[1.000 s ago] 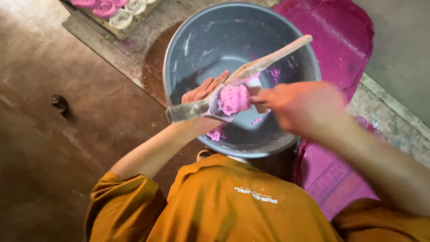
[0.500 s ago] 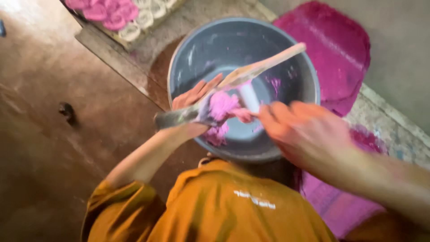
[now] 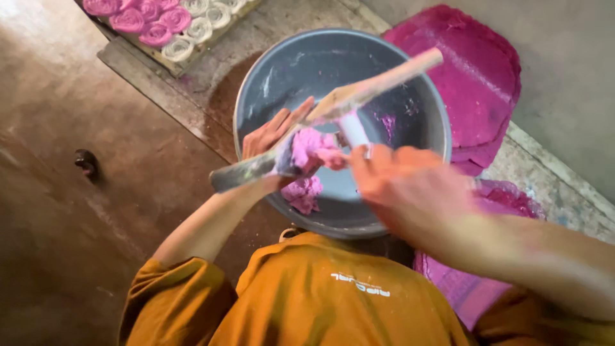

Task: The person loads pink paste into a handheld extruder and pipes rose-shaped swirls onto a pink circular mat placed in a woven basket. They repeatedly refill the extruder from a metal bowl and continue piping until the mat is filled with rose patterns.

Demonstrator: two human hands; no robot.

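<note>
Since earlier, the right hand (image 3: 410, 192) has shifted right. Pink sheets (image 3: 471, 83) lie beside the bowl (image 3: 384, 96). Left hand (image 3: 272, 138) grips the dough-laden paddle (image 3: 346, 102); right grip cannot be judged.

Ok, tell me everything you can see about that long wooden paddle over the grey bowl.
The wooden paddle is a long, flat, pale stick smeared with pink and grey residue. It lies tilted across the grey bowl, one end high at the far right rim, the other low at the near left. A lump of pink dough clings to its middle. The left hand is under it and the blurred right hand presses at the dough.
</note>
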